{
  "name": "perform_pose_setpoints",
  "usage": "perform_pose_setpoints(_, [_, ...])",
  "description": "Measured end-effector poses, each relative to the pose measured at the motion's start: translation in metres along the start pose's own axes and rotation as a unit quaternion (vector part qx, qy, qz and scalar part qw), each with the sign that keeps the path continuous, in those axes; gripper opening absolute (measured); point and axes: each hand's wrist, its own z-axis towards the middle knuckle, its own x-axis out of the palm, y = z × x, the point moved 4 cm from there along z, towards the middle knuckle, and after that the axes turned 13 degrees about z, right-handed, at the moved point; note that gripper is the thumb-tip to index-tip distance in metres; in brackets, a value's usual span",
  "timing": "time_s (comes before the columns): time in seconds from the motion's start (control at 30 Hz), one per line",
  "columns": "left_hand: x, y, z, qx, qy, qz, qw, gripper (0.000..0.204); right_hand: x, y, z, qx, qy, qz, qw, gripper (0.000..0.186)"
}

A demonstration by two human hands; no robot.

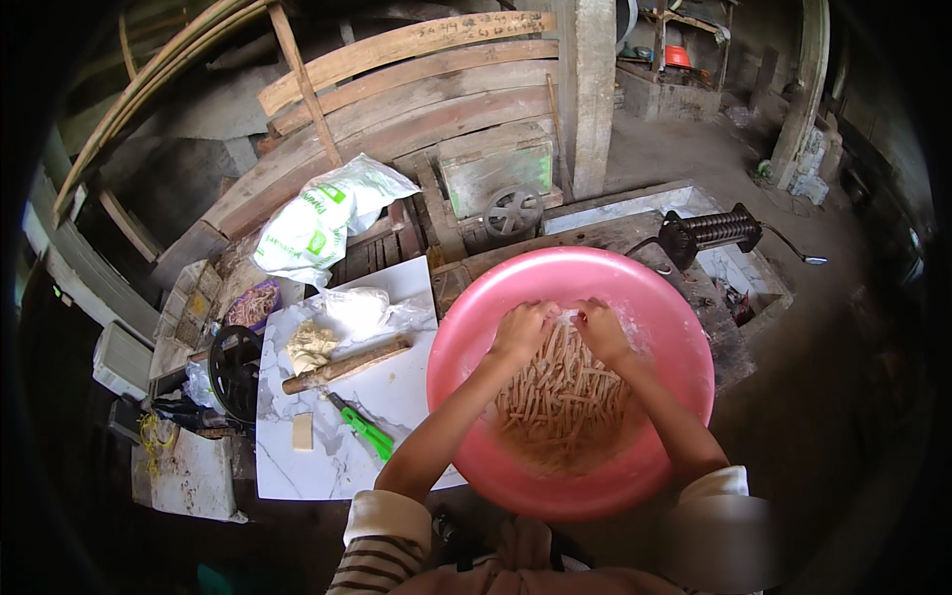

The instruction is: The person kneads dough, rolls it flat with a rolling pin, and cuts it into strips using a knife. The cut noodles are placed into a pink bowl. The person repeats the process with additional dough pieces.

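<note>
A large pink basin (684,397) holds a pile of pale brown dough strips (560,397) dusted with white flour. Both my hands reach inside it, close together at the far end of the pile. My left hand (529,329) has its fingers curled inward at the strips' upper ends. Facing it, my right hand (601,331) also bends its fingers, with the thumb side toward the left hand. Pale, floury dough shows between the two hands. The fingertips are small and partly hidden.
Left of the basin, a marbled white board (288,471) bears a wooden rolling pin (347,365), a green-handled knife (365,430), a dough lump (310,344), a flat dough piece (302,432) and a plastic bag of white powder (362,309). A black roller machine (714,233) stands beyond the basin's right.
</note>
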Motion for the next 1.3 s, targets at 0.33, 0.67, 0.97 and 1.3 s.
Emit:
perform_pose_setpoints(0.33, [-0.144, 0.038, -0.197, -0.170, -0.202, -0.133, 0.955, 0.009, -0.017, 0.239, -0.080, -0.028, 0.091, 0.227, 0.969, 0.014])
perform_pose_setpoints(0.67, [-0.188, 0.168, -0.366, -0.308, -0.248, -0.062, 0.917, 0.010, 0.250, 0.312, -0.093, -0.046, 0.263, 0.334, 0.904, 0.011])
perform_pose_setpoints(0.97, [-0.163, 0.284, -0.368, -0.246, -0.161, 0.151, 0.944, 0.029, 0.386, 0.303, -0.062, -0.042, 0.202, 0.181, 0.962, 0.024])
perform_pose_setpoints(1.3, [-0.155, 0.327, -0.349, -0.211, -0.102, 0.093, 0.968, 0.013, 0.411, 0.298, -0.057, 0.015, 0.175, 0.178, 0.968, 0.013])
